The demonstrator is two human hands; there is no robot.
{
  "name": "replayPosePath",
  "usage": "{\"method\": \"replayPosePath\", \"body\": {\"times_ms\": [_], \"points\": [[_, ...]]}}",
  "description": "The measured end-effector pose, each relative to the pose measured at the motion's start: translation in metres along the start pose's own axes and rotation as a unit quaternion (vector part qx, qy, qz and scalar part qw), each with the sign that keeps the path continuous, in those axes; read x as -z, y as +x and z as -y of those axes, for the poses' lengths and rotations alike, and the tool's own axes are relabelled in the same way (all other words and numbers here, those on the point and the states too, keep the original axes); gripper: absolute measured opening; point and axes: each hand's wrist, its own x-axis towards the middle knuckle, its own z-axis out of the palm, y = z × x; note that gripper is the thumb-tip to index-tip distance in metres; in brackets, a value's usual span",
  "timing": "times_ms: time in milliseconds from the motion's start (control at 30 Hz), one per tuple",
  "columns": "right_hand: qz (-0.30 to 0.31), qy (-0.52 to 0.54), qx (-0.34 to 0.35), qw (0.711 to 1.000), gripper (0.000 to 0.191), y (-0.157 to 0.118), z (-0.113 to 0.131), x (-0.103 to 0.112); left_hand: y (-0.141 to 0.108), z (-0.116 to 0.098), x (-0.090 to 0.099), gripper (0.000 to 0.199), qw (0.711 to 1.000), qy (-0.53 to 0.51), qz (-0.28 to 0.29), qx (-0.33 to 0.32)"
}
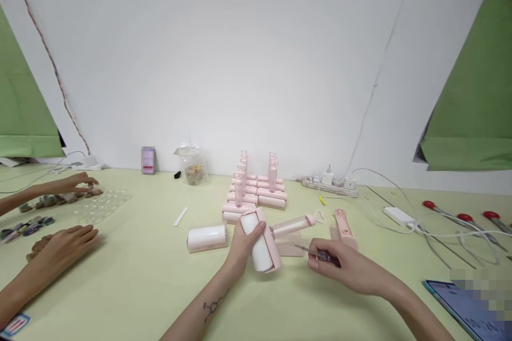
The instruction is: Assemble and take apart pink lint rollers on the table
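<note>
My left hand (pixel 244 242) is wrapped round a pink lint roller (pixel 262 250) with a white roll; its clear pink handle (pixel 294 225) points right and ends in a heart-shaped loop. In my right hand (pixel 340 266) is a small screwdriver (pixel 324 256), its thin shaft pointing left toward the roller, apart from it. Left of my left hand lies a white roll in a clear cover (pixel 207 237). A loose pink handle part (pixel 344 228) rests beyond my right hand. Behind my hands, finished-looking pink rollers (pixel 272 197) stand in two columns with handles upright.
At the left, another person's hands (pixel 66 250) are over small stones and a clear tray (pixel 104 205). A plastic bag (pixel 194 165), a white strip (pixel 181 217) and a power strip (pixel 330 186) lie farther back. Cables, red-ended tools (pixel 464 218) and a tablet (pixel 464 303) are at right.
</note>
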Motion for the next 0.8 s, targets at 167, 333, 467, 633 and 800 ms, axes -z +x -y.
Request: {"method": "replayPosePath", "body": {"times_ms": [167,333,467,633,800], "points": [[-0.059,0.022,0.034,0.997,0.035,-0.005,0.021,-0.012,-0.002,0.002,-0.001,0.029,0.970,0.211,0.001,-0.122],[-0.075,-0.028,0.017,0.997,0.039,-0.003,0.026,-0.027,-0.012,0.000,-0.007,0.020,0.947,0.279,0.034,-0.153],[-0.087,-0.024,0.010,0.996,0.038,-0.004,0.025,-0.028,-0.012,0.000,-0.007,0.019,0.944,0.298,0.029,-0.137],[-0.118,-0.064,0.015,0.991,0.035,-0.004,0.026,-0.026,-0.011,0.001,-0.008,0.020,0.936,0.324,0.039,-0.131],[-0.132,-0.114,0.010,0.985,0.034,-0.003,0.024,-0.029,-0.014,0.005,-0.009,0.019,0.934,0.331,0.065,-0.114]]}}
